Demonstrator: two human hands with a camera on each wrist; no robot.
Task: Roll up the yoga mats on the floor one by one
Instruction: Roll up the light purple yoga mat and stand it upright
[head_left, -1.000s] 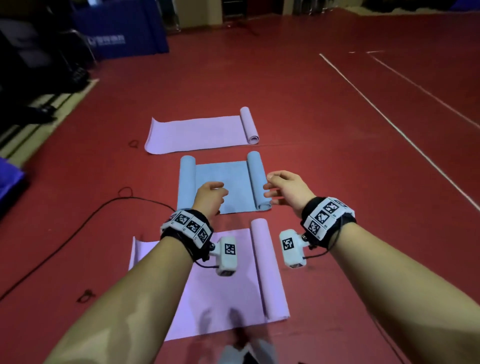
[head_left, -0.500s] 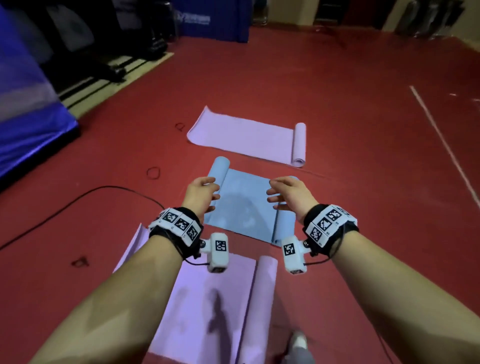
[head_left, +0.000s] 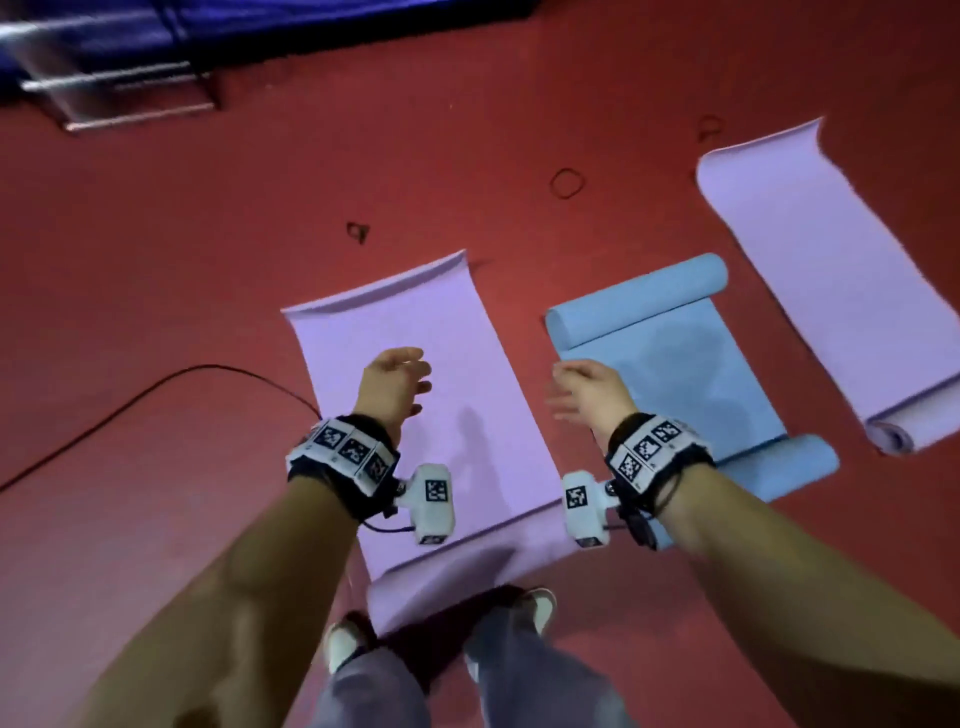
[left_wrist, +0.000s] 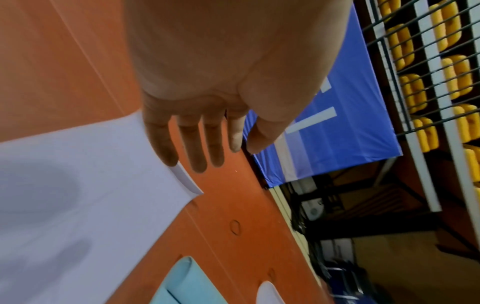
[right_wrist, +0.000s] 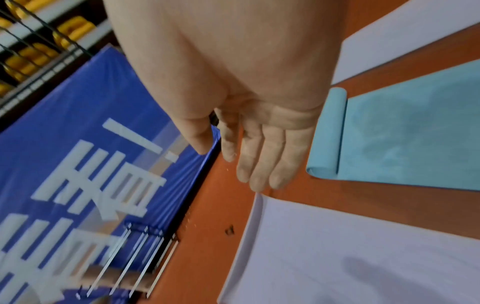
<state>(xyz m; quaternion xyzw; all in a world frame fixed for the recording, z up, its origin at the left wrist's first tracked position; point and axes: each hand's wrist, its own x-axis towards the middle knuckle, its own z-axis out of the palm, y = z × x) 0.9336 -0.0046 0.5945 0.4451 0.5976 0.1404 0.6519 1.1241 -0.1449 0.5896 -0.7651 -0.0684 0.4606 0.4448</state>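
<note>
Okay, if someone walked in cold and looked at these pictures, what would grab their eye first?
Probably the three yoga mats on the red floor: a purple mat right in front of the person's feet, a blue mat beside it with a roll at each end, and another purple mat at far right. Next, the left hand and right hand, held out empty above the mats, fingers relaxed.

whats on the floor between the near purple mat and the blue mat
Only a bare strip of red floor separates the near purple mat from the blue mat; the head view shows this, and the right wrist view agrees.
</note>
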